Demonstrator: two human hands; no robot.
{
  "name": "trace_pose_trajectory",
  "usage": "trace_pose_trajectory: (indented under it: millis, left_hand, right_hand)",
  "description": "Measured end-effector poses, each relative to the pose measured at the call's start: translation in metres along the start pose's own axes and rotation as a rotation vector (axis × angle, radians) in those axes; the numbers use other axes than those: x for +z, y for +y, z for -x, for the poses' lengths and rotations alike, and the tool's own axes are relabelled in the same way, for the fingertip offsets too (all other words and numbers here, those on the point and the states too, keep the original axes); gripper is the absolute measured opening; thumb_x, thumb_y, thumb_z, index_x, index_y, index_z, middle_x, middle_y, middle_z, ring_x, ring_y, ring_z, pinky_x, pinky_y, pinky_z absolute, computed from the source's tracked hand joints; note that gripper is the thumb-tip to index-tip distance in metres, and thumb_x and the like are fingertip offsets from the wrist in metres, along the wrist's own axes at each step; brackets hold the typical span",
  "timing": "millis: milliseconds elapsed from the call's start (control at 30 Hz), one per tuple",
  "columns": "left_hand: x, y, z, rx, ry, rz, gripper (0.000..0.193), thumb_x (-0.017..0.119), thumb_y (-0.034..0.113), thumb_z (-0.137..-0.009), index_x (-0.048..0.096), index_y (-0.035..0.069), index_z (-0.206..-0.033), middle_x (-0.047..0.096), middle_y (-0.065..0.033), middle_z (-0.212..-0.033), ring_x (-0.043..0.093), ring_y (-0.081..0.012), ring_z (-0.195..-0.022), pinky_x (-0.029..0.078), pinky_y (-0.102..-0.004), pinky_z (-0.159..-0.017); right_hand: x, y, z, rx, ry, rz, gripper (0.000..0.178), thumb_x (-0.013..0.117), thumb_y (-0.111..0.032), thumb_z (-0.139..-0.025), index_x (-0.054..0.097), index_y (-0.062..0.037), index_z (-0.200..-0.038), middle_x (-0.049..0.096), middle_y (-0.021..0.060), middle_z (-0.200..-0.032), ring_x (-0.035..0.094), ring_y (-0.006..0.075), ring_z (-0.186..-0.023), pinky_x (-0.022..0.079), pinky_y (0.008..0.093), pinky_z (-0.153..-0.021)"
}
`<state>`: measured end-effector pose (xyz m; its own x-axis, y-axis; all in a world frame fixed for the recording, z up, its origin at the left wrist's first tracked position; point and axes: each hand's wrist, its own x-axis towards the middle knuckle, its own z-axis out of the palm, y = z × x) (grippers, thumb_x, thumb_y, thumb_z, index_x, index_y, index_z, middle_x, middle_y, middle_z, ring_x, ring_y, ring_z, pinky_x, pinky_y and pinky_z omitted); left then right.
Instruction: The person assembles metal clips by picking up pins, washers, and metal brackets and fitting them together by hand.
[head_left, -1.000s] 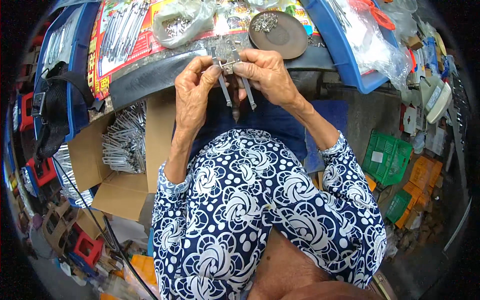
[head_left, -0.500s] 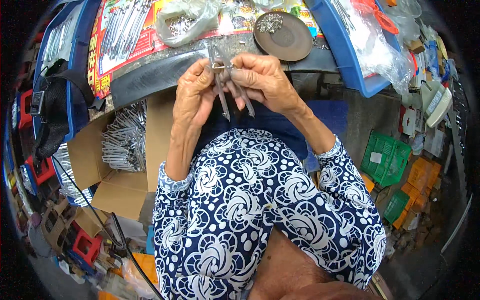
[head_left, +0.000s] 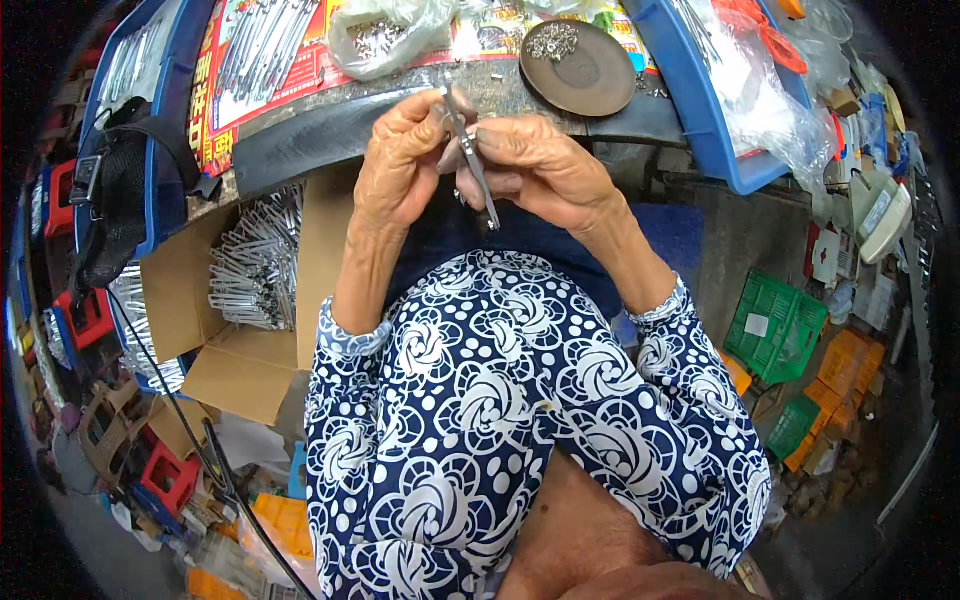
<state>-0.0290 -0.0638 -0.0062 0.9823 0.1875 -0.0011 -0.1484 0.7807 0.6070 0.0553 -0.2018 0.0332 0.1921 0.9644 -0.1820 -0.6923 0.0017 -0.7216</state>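
In front of my chest, just off the table's near edge, I hold a slim silver metal part (head_left: 478,178) made of long narrow strips with small rivet-like dots. Near its upper end, the thumb and fingers of my left hand (head_left: 397,165) pinch it. My right hand (head_left: 555,172) grips it around the middle, thumb on top and fingers curled beneath. Its lower end sticks out below my fingers, pointing down toward my lap. Beyond my hands, a dark round plate (head_left: 605,88) bears a heap of small silver pieces (head_left: 552,42).
Similar long metal parts (head_left: 265,50) lie on a printed sheet at far left, beside a plastic bag (head_left: 350,50) of small pieces. Blue bins (head_left: 172,110) (head_left: 720,150) flank the table. A cardboard box (head_left: 240,385) at left holds many metal parts (head_left: 255,265). Green crates (head_left: 770,325) stand right.
The metal part has turned: its two legs showed apart before, and now it appears as one narrow slanted piece. The surroundings have shifted slightly in view.
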Motion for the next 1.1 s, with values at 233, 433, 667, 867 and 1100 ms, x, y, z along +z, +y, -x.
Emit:
trace_pose_trajectory:
  millis: [233,433,667,867,1100]
  left_hand:
    - [0.022,0.011,-0.012,-0.052,0.02,-0.177,0.023,0.051,0.016,-0.084,0.056,-0.001,-0.1,0.059,-0.0054,-0.088,0.055,-0.0109,-0.08,0.043,-0.0223,-0.074]
    - [0.041,0.022,-0.02,0.475,0.314,-1.132,0.021,0.049,0.005,-0.081,0.056,-0.001,-0.1,0.06,-0.0075,-0.083,0.056,-0.0126,-0.076,0.043,-0.0221,-0.07]
    - [0.032,0.035,-0.003,0.479,0.381,-1.172,0.019,0.056,0.004,-0.076,0.057,-0.002,-0.094,0.059,-0.0097,-0.081,0.057,-0.0159,-0.073,0.045,-0.0258,-0.066]
    - [0.021,0.04,0.012,0.5,0.446,-1.22,0.02,0.058,0.003,-0.073,0.057,-0.002,-0.092,0.058,-0.008,-0.075,0.055,-0.0142,-0.065,0.044,-0.0253,-0.059]
    - [0.008,0.039,0.024,0.418,0.499,-0.872,0.018,0.055,-0.003,-0.074,0.054,-0.004,-0.092,0.058,-0.0045,-0.077,0.056,-0.0078,-0.067,0.046,-0.0202,-0.056]
  right_hand:
    - [0.004,0.001,0.003,-0.151,0.119,0.046,0.031,0.049,-0.023,-0.085,0.056,0.0057,-0.096,0.058,0.0097,-0.074,0.034,0.0041,-0.052,0.033,0.0171,-0.053]
    - [0.007,-0.003,-0.016,-0.347,0.326,0.125,0.025,0.052,-0.014,-0.083,0.055,0.0066,-0.097,0.059,0.0066,-0.076,0.051,0.0061,-0.063,0.038,0.0172,-0.058]
    - [0.007,-0.003,-0.036,-0.392,0.395,0.552,0.02,0.054,-0.015,-0.082,0.059,0.0034,-0.09,0.058,0.0036,-0.069,0.05,0.006,-0.062,0.039,0.0176,-0.056]
    - [0.022,0.003,-0.047,-0.375,0.385,0.738,0.021,0.056,-0.015,-0.081,0.06,0.0043,-0.088,0.054,0.0002,-0.067,0.046,0.0041,-0.061,0.037,0.0175,-0.055]
    - [0.028,0.017,-0.057,-0.358,0.418,0.929,0.018,0.057,-0.012,-0.078,0.061,0.0038,-0.084,0.055,0.0001,-0.064,0.048,0.0047,-0.061,0.039,0.0188,-0.054]
